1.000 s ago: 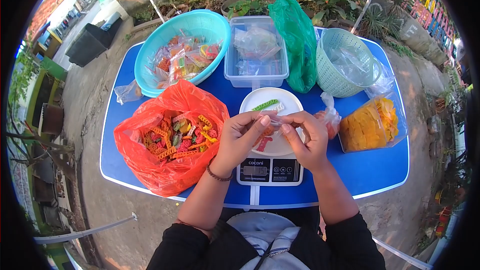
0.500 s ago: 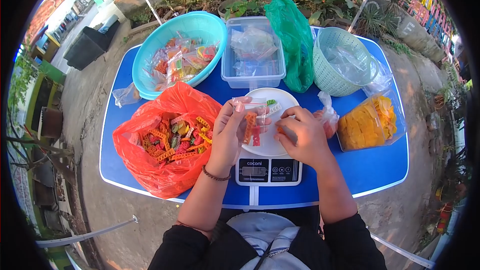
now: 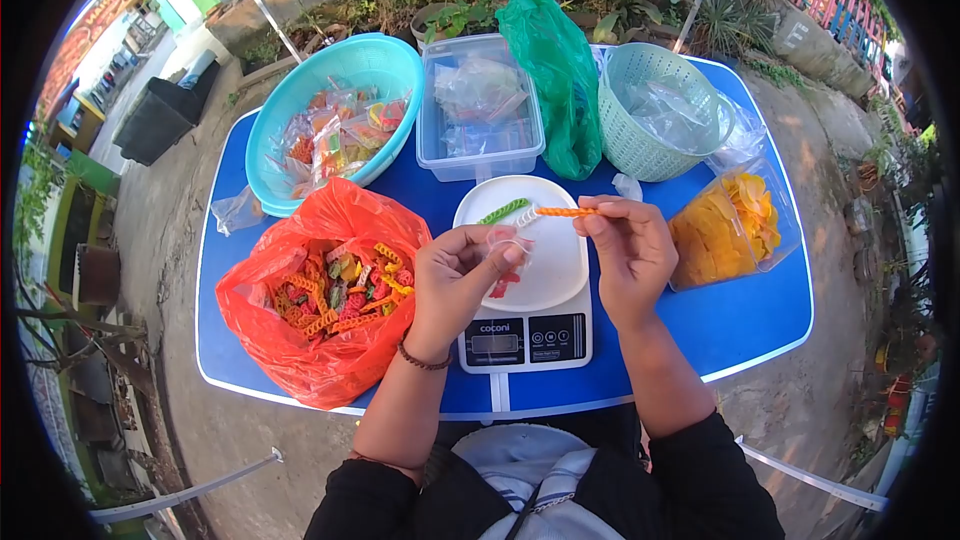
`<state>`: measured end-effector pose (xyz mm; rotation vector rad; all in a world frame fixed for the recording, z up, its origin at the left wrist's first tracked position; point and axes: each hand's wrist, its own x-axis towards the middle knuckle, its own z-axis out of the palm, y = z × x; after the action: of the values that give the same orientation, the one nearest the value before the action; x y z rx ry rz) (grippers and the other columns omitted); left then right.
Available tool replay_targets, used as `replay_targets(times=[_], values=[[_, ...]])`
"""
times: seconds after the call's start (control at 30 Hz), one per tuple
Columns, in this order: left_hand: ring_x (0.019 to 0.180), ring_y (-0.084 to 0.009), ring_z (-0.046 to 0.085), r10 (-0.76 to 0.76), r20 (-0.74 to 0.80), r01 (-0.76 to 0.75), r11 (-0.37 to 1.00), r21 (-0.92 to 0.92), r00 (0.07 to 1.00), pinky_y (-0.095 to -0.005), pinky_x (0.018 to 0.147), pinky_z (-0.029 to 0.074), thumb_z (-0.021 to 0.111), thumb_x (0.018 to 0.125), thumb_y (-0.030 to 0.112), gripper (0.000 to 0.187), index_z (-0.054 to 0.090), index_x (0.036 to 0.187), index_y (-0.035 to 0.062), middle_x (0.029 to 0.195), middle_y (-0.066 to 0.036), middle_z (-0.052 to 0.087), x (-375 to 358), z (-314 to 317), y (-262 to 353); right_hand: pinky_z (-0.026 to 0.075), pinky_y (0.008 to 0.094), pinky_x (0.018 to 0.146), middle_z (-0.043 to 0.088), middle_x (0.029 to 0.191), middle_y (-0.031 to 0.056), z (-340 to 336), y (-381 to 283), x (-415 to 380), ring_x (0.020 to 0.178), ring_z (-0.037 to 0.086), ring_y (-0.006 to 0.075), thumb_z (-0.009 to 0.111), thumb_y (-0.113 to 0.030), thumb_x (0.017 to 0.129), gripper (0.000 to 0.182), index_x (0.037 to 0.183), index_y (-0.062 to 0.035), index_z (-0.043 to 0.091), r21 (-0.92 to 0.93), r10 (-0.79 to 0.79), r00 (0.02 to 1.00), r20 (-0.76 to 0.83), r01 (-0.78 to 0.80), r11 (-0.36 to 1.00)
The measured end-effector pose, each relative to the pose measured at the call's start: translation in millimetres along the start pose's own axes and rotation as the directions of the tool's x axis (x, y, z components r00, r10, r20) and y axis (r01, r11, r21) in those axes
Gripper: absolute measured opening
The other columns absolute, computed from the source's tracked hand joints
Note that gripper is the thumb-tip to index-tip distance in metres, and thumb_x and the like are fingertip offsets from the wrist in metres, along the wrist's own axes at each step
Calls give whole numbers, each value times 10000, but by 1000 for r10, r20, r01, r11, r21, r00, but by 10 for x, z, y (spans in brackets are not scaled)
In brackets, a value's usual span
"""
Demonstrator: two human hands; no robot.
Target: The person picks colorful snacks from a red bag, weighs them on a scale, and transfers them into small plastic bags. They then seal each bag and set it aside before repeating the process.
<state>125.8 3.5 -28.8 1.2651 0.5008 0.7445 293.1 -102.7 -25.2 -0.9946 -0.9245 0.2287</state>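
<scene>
My left hand pinches a small clear plastic bag with red pieces showing in its lower part. Between the fingertips of my right hand is an orange ladder-shaped snack stick, held level just right of the bag. A green snack stick and a whitish one are over the far part of the white plate. Beneath the plate is a digital kitchen scale, its display too faint to read. An orange-red plastic bag full of coloured snack sticks stands left of my left hand.
A turquoise basin of filled packets, a clear box of plastic bags, a green plastic bag and a pale green basket line the table's back. Orange chips sit in a clear container at right.
My right hand has lifted and moved right, now showing the orange stick. My left hand has tilted the small bag lower. The whole view has shifted slightly.
</scene>
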Motion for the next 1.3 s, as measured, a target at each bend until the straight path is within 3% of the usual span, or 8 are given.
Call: replay_targets(times=[0.2,0.3,0.4,0.5,0.6,1.0,1.07,1.3], values=[[712,-60,673,-59,31,58,998,31,998,-187,619,517,840,876,84,341,703,1167,-28,907,-69,762,-39,51,8,584,279,818,742,1058,157,-30,-20,-45,938,718,167,722,9,947,161,1093,34,658,109,97,988,123,-111,988],[706,-41,651,-50,81,49,999,7,995,-184,603,499,838,878,82,351,704,1185,-22,897,-52,754,-42,50,-23,544,299,782,749,1043,121,-91,99,9,859,687,171,792,-14,879,172,1029,2,709,-235,-150,940,306,227,945],[713,-32,640,-33,144,37,999,-24,989,-185,608,500,812,906,93,366,694,1231,-27,911,-46,749,-47,58,-49,500,327,791,740,971,74,28,20,-96,825,644,196,851,-50,799,201,965,-29,740,-211,28,988,149,4,978],[732,-52,651,-34,182,39,999,-23,983,-199,622,520,749,963,106,358,672,1282,-37,930,-65,747,-50,54,-43,487,344,836,705,1027,83,-53,23,16,938,615,223,829,-126,834,201,1001,-42,756,-351,-137,919,370,275,895],[767,-75,663,-32,171,35,999,-14,985,-219,659,538,675,1019,120,335,655,1307,-48,958,-90,748,-51,56,-7,469,360,870,660,1151,104,12,-59,12,1059,559,238,777,-186,874,231,1067,-60,766,-351,-49,910,413,209,913],[833,-102,670,115,-27,-115,993,-36,993,-223,685,467,525,1106,278,397,662,1279,-52,1059,-116,764,14,2,-34,447,405,974,614,1291,151,66,-30,-26,1136,554,293,728,-156,881,336,1206,-75,710,-387,11,951,309,115,915],[958,-237,749,96,-134,-105,993,-57,986,-329,854,594,499,1112,280,403,643,1256,-68,1094,-172,754,29,-55,-55,436,433,1001,624,1306,128,11,58,-4,1184,549,318,726,-157,885,338,1214,-84,703,-551,0,924,383,228,803],[923,-255,752,136,-206,-164,978,-126,969,-356,858,603,493,1114,287,406,640,1253,-65,1106,-190,746,73,-88,-46,395,502,1046,673,1267,37,104,106,-71,1289,509,333,742,-164,863,336,1196,-123,713,-748,71,834,547,450,488]])
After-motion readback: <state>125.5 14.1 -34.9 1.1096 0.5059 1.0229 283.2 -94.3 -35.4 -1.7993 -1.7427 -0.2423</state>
